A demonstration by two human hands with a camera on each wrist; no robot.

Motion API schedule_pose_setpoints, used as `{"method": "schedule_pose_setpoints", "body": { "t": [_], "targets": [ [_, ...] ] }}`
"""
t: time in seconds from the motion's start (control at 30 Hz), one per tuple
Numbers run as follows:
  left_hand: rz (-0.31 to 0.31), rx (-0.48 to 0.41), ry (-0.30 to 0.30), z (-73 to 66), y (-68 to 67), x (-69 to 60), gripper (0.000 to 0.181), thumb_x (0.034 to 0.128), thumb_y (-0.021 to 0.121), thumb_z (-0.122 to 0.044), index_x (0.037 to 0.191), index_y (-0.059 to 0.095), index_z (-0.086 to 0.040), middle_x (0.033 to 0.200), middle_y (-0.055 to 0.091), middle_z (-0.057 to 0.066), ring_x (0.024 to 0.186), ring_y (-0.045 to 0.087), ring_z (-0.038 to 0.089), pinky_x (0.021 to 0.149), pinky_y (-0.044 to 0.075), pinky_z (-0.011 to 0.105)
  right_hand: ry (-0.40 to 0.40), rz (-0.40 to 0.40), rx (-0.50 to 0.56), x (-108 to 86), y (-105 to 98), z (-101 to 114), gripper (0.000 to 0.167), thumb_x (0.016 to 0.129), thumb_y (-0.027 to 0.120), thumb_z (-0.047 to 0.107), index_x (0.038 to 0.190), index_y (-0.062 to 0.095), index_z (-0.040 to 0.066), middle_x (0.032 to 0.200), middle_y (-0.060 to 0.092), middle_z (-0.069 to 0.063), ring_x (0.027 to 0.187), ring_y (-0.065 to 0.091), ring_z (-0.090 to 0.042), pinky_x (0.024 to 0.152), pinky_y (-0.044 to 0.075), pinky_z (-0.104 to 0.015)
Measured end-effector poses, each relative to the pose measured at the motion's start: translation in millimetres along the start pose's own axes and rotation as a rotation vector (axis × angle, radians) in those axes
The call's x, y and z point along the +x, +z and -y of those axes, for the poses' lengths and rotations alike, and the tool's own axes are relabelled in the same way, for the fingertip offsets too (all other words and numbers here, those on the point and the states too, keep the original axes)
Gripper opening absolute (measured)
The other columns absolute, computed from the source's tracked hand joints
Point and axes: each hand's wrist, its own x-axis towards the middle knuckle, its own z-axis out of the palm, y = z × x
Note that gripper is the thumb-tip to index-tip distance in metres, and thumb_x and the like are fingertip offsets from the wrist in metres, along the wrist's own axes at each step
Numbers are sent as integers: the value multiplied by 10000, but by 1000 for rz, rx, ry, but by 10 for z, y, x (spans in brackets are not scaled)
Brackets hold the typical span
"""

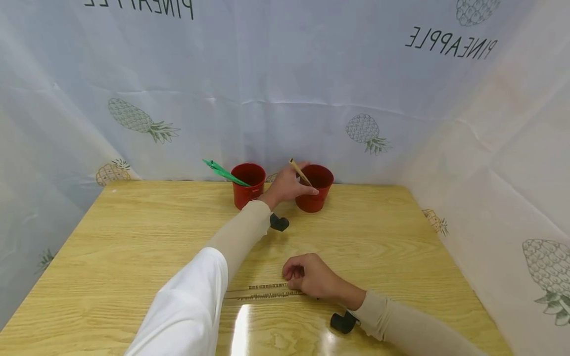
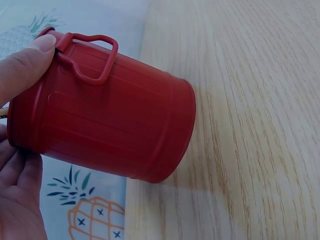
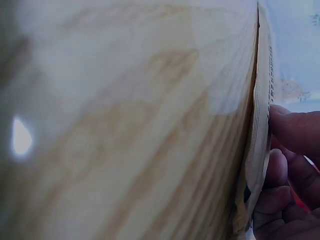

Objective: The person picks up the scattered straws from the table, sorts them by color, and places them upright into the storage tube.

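At the back of the table, my left hand (image 1: 287, 185) grips the rim of the right red bucket (image 1: 314, 202). In the left wrist view the thumb lies on the rim beside the bucket's wire handle (image 2: 109, 60), and the fingers are on the opposite side. A tan stick (image 1: 299, 170) with a dark tip leans out of this bucket, by the thumb. Lower down, my right hand (image 1: 313, 277) has curled fingers at the right end of several thin wooden chopsticks (image 1: 267, 295) with printed characters. Up close, its thumb and fingers pinch the chopsticks (image 3: 261, 115).
Left of the gripped bucket stands a second red bucket (image 1: 247, 198), with green sticks (image 1: 224, 173) leaning out to the left. A pineapple-print curtain (image 1: 285, 74) hangs behind the wooden table (image 1: 147, 232) and along its sides.
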Motion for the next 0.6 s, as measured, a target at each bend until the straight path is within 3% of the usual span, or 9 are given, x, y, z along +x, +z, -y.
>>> {"method": "schedule_pose_setpoints", "body": {
  "t": [0.37,0.6],
  "targets": [
    [2,25,-24,-15,-22,-18,814,853,876,-277,1551,486,-126,1480,605,75,1410,534,288,1116,537,472,-80,98,-176,-5,-21,14,122,955,702,-9,1011,749,89,825,677,57,731,545,39,704,521,-170],
    [11,-10,-8,-6,-19,-24,864,855,877,-282,1581,448,-93,1503,587,83,1452,506,301,1139,518,468,-226,182,-432,-55,-81,16,154,1014,625,32,1058,736,131,956,690,47,860,577,7,822,534,-173]
  ]
}}
